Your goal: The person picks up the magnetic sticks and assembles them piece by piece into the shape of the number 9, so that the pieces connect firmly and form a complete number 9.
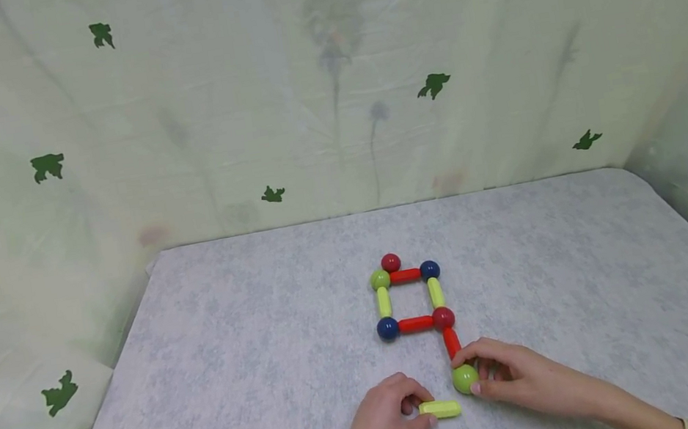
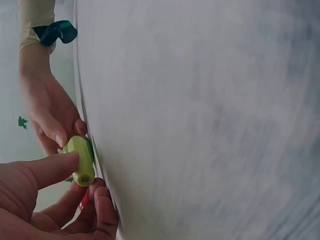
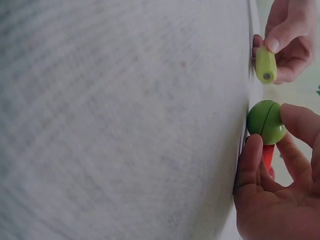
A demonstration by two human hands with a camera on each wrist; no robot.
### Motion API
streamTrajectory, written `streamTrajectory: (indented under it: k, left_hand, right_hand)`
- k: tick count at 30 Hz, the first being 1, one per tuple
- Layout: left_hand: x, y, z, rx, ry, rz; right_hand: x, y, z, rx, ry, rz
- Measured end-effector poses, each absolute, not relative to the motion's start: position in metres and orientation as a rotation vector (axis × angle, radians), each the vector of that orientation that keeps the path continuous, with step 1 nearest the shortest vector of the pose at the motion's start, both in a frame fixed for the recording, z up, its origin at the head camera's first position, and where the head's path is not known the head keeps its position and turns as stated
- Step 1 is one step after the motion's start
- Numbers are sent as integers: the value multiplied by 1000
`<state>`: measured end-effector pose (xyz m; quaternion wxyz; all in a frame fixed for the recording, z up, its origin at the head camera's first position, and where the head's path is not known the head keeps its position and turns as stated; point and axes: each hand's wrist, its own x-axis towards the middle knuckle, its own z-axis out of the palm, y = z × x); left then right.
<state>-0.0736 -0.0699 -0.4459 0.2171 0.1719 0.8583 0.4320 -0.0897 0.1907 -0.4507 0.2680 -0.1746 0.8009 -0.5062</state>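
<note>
My left hand (image 1: 388, 419) pinches a yellow-green rod (image 1: 441, 409) between thumb and fingers near the table's front. The rod's free end points toward a green ball (image 1: 465, 379), with a small gap between them. The ball is pinched by my right hand (image 1: 518, 377), the thumb on its near side and a finger at its far side. From this ball a red rod (image 1: 452, 342) leads up to a red ball (image 1: 443, 318). In the right wrist view the green ball (image 3: 267, 122) shows a seam, and the yellow-green rod (image 3: 266, 65) has a grey tip.
Beyond the hands lies a square of rods and balls. Its corners are a blue ball (image 1: 388, 329), a dark blue ball (image 1: 429, 270), a green ball (image 1: 380, 280) and the red one. Another red ball (image 1: 390, 262) sits beside the far left corner. A patterned curtain (image 1: 274, 106) hangs behind the table.
</note>
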Motion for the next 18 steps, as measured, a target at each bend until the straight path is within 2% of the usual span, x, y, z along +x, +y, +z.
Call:
streamTrajectory:
  k: [18]
  left_hand:
    - [-87, -70, -443, 414, 2354, 1349]
  right_hand:
    - [-90, 191, -450, -480, 2164, -1368]
